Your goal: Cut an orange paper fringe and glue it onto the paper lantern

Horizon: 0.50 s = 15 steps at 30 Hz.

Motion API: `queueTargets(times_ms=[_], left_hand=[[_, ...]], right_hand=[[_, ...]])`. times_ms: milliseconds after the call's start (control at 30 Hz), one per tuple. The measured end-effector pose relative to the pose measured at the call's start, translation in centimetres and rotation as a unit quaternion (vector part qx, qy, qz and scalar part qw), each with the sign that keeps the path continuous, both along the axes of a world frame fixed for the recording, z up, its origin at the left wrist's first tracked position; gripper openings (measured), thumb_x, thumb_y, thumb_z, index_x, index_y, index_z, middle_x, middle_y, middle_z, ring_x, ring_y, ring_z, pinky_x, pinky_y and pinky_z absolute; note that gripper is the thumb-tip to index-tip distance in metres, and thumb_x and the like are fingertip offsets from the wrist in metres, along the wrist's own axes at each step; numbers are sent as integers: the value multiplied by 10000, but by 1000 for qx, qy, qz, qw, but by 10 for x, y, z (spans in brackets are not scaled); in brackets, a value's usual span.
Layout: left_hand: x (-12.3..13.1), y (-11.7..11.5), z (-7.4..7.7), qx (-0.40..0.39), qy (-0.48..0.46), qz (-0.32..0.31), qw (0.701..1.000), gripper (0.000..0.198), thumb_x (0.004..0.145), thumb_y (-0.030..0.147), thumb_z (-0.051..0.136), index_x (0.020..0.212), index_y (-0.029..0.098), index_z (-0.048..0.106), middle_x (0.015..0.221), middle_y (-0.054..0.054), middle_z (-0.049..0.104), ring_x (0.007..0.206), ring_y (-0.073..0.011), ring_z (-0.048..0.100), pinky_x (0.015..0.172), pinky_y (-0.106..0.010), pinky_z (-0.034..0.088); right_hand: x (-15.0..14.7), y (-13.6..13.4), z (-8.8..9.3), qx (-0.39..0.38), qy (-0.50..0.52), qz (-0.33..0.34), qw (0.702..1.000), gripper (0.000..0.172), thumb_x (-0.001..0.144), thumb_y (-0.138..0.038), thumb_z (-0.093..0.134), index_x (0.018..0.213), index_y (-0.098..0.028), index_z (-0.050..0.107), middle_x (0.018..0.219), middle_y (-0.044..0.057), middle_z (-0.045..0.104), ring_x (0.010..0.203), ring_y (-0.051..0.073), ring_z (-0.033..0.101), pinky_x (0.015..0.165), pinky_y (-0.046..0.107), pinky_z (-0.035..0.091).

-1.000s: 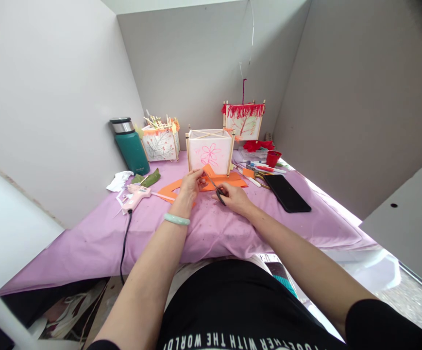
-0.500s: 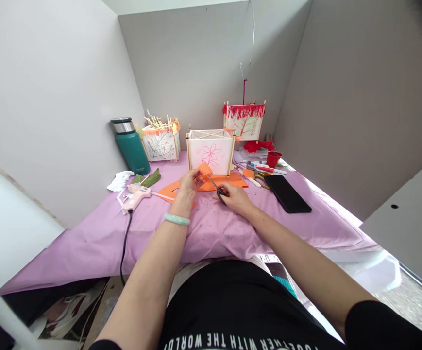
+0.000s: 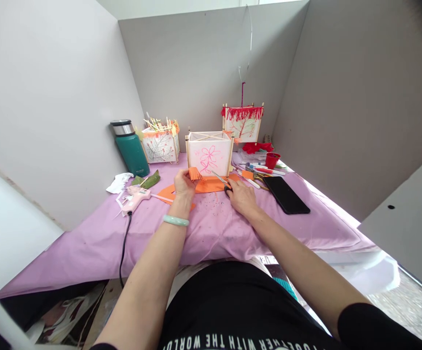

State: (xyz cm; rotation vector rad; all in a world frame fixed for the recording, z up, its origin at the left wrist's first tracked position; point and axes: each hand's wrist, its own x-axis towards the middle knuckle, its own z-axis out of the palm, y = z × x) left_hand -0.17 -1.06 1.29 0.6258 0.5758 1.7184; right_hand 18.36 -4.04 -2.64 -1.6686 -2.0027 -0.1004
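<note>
My left hand (image 3: 183, 183) pinches a small fringed piece of orange paper (image 3: 194, 173), held just above the purple cloth. My right hand (image 3: 240, 196) rests low on the cloth with its fingers round the handles of black scissors (image 3: 222, 182), whose blades point away towards a white paper lantern with a pink flower (image 3: 209, 153). A larger sheet of orange paper (image 3: 211, 185) lies flat between the two hands, right in front of that lantern.
A pink glue gun (image 3: 135, 199) with a black cord lies to the left, near a green flask (image 3: 131, 148) and a lantern box of sticks (image 3: 160, 143). A black phone (image 3: 286, 194), pens, a red cup (image 3: 272, 159) and a red-fringed lantern (image 3: 242, 122) are to the right.
The hands have drawn apart. The right hand has moved right and down onto the cloth with the scissors; the left hand now holds the fringed orange piece alone.
</note>
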Motion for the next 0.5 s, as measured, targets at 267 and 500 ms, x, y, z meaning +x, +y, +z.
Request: queueTargets(times_ms=[267,500], left_hand=[[3,-14,6,60,16,-90,994,151,679,253,504,548,185,468,552,-30,466,530,-132,478,588,-298,451],[6,-30,14,56,48,-125,989,273,712,347,525,532,190,394,558,-8,355,533,-127,425,655,-345,466]], right_hand=[[2,-4,-2,20,-31,-42,998,267,879,-276,439,992,-159,650,1055,175,578,1077,305,471,874,445,325],[-3,-2,3,10,145,110,983,301,881,-318,444,1066,-181,638,1094,103,623,1074,212,521,936,378,377]])
